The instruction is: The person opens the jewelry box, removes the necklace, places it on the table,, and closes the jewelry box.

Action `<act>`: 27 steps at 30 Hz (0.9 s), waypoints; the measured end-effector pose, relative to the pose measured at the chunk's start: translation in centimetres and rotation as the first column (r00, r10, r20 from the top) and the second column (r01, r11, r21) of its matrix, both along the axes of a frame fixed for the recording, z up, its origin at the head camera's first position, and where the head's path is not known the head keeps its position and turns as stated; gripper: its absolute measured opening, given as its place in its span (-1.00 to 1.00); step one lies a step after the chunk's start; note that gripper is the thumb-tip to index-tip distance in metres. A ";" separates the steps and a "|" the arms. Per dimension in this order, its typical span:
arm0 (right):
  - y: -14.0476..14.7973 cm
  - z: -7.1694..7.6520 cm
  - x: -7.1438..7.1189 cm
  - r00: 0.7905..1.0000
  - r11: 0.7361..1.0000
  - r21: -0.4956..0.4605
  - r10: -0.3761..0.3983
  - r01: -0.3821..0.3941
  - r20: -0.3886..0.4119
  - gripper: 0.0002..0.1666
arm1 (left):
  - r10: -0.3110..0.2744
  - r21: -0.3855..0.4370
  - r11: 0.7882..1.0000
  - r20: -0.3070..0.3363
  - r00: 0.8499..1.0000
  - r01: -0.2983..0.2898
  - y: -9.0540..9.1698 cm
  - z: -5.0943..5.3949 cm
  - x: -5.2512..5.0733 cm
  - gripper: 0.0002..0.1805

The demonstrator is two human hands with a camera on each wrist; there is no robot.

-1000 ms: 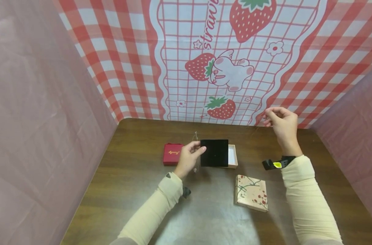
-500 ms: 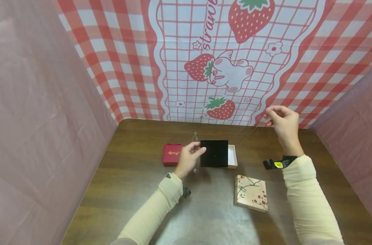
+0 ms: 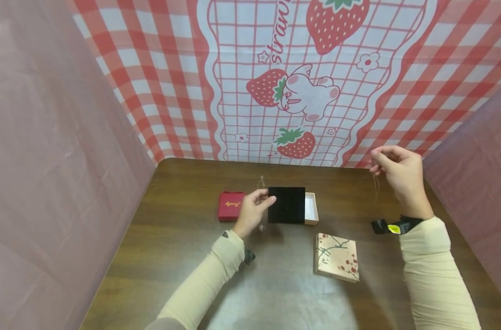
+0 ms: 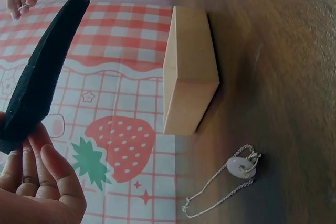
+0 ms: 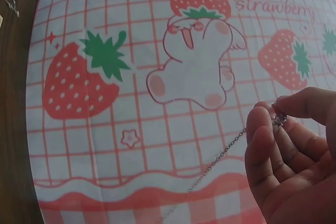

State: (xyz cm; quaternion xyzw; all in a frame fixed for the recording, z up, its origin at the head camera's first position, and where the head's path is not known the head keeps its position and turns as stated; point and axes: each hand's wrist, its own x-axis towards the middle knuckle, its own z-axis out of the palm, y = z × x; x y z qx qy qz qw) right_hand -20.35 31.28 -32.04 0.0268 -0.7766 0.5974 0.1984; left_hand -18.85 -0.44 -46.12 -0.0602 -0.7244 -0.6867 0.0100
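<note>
My left hand (image 3: 252,213) pinches a square black foam pad (image 3: 286,205) by its left edge, above an uncovered cardboard box (image 4: 194,61). Raised at the right, my right hand (image 3: 400,174) pinches one end of a thin chain (image 5: 218,158), which hangs down from the fingertips. The chain's lower end lies outside the right wrist view. On the table by the left hand lies a silver necklace (image 4: 218,177) with a pale round pendant (image 4: 241,167); the left hand partly covers it in the head view.
A red box (image 3: 231,206) with gold lettering stands left of the left hand. The flower-patterned box lid (image 3: 337,257) lies nearer on the brown wooden table (image 3: 168,256). Behind the table hangs a strawberry-print cloth (image 3: 258,146), with pink cloth at both sides.
My right hand has moved to the right and away from the pad, and the chain now hangs below it instead of slanting leftward. The left hand keeps the pad in place.
</note>
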 end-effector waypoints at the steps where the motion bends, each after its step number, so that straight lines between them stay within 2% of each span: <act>1: 0.2 0.0 0.1 1.000 1.000 -0.013 0.001 -0.001 0.002 -0.87 | -0.003 0.001 1.000 0.000 1.000 0.003 0.0 0.0 0.0 -0.60; 6: 0.6 -0.2 0.6 1.000 0.999 -0.040 -0.002 0.003 0.023 -0.84 | -0.013 0.005 1.000 0.017 1.000 0.013 0.2 -0.2 0.1 -0.60; 9: 0.6 -0.5 1.0 0.999 1.000 -0.009 -0.003 0.003 0.037 -0.89 | -0.011 0.001 1.000 0.026 1.000 0.011 0.3 -0.2 0.2 -0.59; 16: 0.2 -0.9 2.1 0.996 0.996 0.004 0.092 -0.092 -0.014 -0.90 | -0.013 -0.008 1.000 0.038 0.999 0.014 0.3 -0.4 0.3 -0.58; 19: 0.3 -0.9 2.2 0.993 0.993 0.031 0.113 -0.113 -0.024 -0.90 | -0.014 -0.010 1.000 0.041 0.999 0.014 0.3 -0.4 0.2 -0.59; 21: 0.5 -0.9 1.8 0.996 0.992 0.085 0.089 -0.089 -0.003 -0.86 | -0.014 -0.013 1.000 0.038 0.999 0.014 0.3 -0.5 0.2 -0.59; 24: 1.2 -1.1 0.6 0.997 0.988 0.153 0.014 -0.025 0.072 -0.84 | -0.012 0.001 1.000 0.038 0.999 0.012 0.4 -0.6 0.2 -0.60; 27: 2.1 -1.6 -0.9 0.982 0.981 0.193 -0.067 0.032 0.175 -0.85 | -0.019 0.007 1.000 0.039 0.999 0.018 0.6 -0.7 0.3 -0.62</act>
